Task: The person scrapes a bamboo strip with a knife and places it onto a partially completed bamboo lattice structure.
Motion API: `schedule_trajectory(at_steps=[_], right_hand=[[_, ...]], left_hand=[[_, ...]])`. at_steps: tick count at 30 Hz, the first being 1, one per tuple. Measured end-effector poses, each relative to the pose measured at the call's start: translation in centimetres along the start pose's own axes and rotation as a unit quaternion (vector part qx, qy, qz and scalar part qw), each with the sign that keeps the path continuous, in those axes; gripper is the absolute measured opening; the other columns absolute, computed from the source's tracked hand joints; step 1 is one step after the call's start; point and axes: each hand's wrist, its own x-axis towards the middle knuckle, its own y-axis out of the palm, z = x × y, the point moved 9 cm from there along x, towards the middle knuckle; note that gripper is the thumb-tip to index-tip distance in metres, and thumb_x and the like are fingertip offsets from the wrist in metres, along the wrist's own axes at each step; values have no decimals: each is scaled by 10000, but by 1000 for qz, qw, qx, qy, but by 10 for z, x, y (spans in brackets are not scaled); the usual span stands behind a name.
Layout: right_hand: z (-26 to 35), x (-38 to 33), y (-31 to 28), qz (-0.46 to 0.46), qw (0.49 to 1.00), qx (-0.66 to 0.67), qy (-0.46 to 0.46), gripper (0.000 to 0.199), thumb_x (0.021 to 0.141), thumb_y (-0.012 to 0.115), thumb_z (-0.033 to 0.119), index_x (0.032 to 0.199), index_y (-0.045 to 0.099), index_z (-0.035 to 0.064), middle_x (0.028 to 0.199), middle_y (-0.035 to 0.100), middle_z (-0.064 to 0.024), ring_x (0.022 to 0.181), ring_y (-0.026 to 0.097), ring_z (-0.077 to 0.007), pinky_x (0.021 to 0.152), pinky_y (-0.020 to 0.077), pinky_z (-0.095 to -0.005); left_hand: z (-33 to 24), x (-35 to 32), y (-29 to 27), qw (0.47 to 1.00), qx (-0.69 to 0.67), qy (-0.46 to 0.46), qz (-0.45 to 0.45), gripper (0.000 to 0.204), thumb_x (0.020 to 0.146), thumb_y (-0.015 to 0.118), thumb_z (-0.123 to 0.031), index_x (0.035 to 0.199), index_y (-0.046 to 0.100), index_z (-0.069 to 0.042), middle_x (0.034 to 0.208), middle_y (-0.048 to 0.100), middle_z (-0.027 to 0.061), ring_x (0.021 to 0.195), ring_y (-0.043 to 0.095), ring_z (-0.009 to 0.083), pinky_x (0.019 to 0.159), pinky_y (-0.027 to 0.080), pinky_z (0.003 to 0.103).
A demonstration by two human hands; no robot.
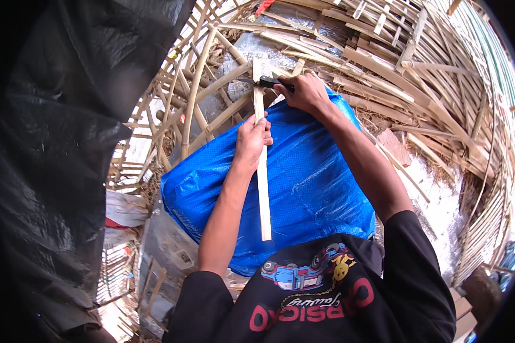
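A long, pale bamboo strip [262, 188] runs lengthwise over my lap, its near end resting above the blue tarp [320, 183] spread across my legs. My left hand [253, 138] is closed around the strip at about its middle. Farther out, my right hand [306, 93] grips the black handle of a knife [269, 82]. The knife lies across the strip near its far end, and its blade points left. Whether the blade is cutting in or only touching cannot be made out.
Stacked bamboo slats [383, 74] fill the far right. A lattice of bamboo poles [203, 91] stands at the far left, beside a hanging black plastic sheet [57, 171]. On the ground at right lies a reddish brick-like block [393, 147].
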Motion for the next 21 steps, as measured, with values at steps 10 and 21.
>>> schedule_trajectory(at_steps=[10,21], right_hand=[[-3,-2,1,-40,999,13,2,321,906,605,460,984,745,182,699,672,-173,665,666,-386,609,534,-494],[-5,-4,-2,-17,998,51,12,316,889,641,446,1018,753,181,740,682,-191,688,667,-393,631,537,-487]], left_hand=[[0,-7,5,999,28,7,-21,229,1028,461,-70,1240,488,11,816,491,12,563,368,33,498,351,188],[-2,-1,2,997,59,30,-35,213,1028,457,-77,1217,492,14,805,493,9,563,375,35,485,354,191]])
